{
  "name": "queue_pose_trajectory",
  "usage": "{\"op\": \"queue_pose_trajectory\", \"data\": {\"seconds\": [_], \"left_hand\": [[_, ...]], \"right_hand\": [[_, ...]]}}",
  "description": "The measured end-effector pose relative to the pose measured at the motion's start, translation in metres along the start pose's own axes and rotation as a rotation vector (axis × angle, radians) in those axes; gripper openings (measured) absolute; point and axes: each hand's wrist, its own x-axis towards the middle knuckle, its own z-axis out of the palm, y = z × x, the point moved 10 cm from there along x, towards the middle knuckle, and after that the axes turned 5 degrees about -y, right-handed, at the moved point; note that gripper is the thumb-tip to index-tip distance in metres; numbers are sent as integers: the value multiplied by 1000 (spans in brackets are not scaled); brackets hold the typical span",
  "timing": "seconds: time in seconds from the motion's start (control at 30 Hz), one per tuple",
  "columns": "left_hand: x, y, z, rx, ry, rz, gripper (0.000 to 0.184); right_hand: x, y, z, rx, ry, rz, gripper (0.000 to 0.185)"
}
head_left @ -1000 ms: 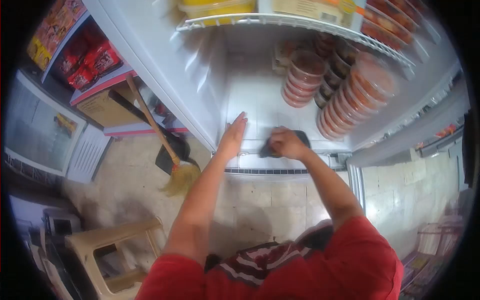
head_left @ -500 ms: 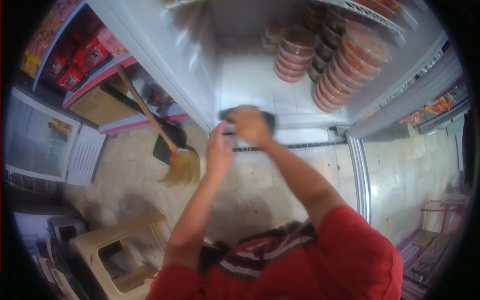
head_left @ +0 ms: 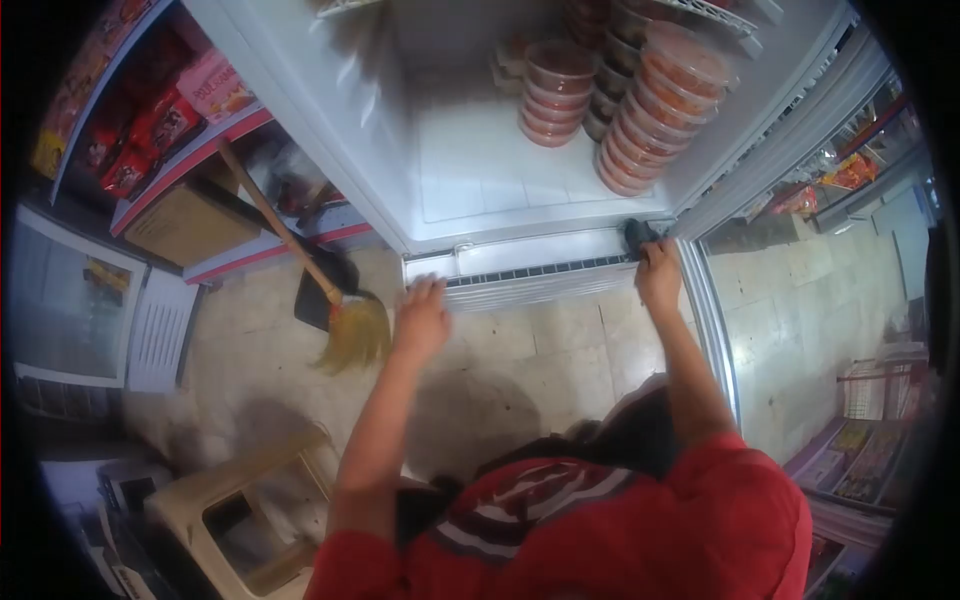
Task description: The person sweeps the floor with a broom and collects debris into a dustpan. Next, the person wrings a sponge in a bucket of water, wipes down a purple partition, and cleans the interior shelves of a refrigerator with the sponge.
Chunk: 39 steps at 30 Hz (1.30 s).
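An open white fridge (head_left: 470, 170) stands in front of me, its door swung out to the right. My right hand (head_left: 658, 270) is closed on a dark cloth (head_left: 637, 238) at the right end of the fridge's lower front ledge (head_left: 540, 252). At the ledge's left end is my left hand (head_left: 424, 315), its fingers over the edge and slightly apart, holding nothing. Stacked round tubs with clear lids (head_left: 660, 110) and a shorter stack (head_left: 556, 95) stand on the fridge floor, toward the right and back.
A broom (head_left: 355, 330) leans against a shelf (head_left: 200, 160) of red packets on the left, beside a black dustpan (head_left: 314, 300). A beige plastic stool (head_left: 190, 500) is at the lower left. The metal door edge (head_left: 712, 340) runs down beside my right arm.
The right hand has moved from the fridge floor, past the left side, to the right end of the ledge with the cloth. My left hand has come down to the front edge.
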Motion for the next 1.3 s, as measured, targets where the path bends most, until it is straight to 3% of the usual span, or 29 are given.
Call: {"op": "queue_pose_trajectory", "data": {"seconds": [0.1, 0.17, 0.2, 0.27, 0.3, 0.37, 0.43, 0.47, 0.5, 0.57, 0.6, 0.67, 0.73, 0.77, 0.8, 0.83, 0.87, 0.9, 0.97, 1.03, 1.07, 1.13, 1.23, 1.3], "left_hand": [[-8, 9, 13, -6, -28, -14, 62], [-8, 7, 17, 11, -69, -39, 66], [-8, 7, 19, 19, -91, -51, 68], [-6, 11, 14, 19, -122, -37, 70], [-7, 9, 11, 25, -159, -39, 72], [-15, 10, 21, 16, -214, -48, 74], [-10, 7, 24, 7, -192, -40, 78], [-12, 5, 24, 0, -180, -46, 80], [-15, 4, 23, -2, -181, -59, 80], [-14, 6, 22, -25, -217, -70, 85], [-13, 6, 22, -36, -233, -75, 87], [-12, 6, 23, -29, -217, -67, 89], [-14, 7, 28, -24, -202, -33, 94], [-13, 6, 26, -22, -199, -32, 94], [-13, 5, 24, -2, -215, -43, 96], [-15, 7, 24, 16, -236, -46, 97], [-14, 11, 26, 32, -256, -43, 99], [-12, 16, 27, 32, -266, -13, 99], [-14, 14, 29, 33, -268, -22, 100], [-13, 13, 30, 31, -256, -33, 100], [-14, 14, 30, 20, -246, -33, 101], [-15, 14, 24, 2, -216, -34, 101], [-13, 16, 22, -7, -211, -57, 102], [-17, 15, 20, 5, -218, -65, 102]], "right_hand": [[-41, -111, 27, 265, 100, -348, 26], [-38, -192, 75, 470, -293, -197, 28], [-45, -223, 118, 388, -370, -401, 31], [-53, -258, 124, 238, 10, -611, 34], [-45, -248, 129, 236, 17, -600, 34], [-37, -222, 142, 335, -191, -712, 37], [-15, -164, 131, 230, -426, -549, 39], [-5, -123, 124, 174, -517, -360, 43], [0, -70, 126, 59, -360, -406, 46], [11, -10, 76, -87, -323, -223, 37], [20, -25, 65, -82, -320, -233, 37], [23, -20, 72, -515, -698, 58, 32], [4, -79, 114, -259, -717, 67, 30], [-12, -118, 138, 55, -424, 48, 28], [-38, -177, 158, 164, -62, -288, 31], [-59, -229, 192, 442, -144, -542, 39], [-53, -260, 162, 254, -150, -452, 44], [-47, -245, 155, 239, -143, -425, 44], [-47, -225, 146, 328, -243, -597, 44], [-24, -118, 151, 310, -445, -221, 46], [-19, -81, 119, 207, -231, -383, 48], [-8, 0, 74, -2, -98, -380, 48], [-2, -33, 35, -241, -213, -420, 40], [-12, -16, 61, -466, -713, 113, 30]]}}
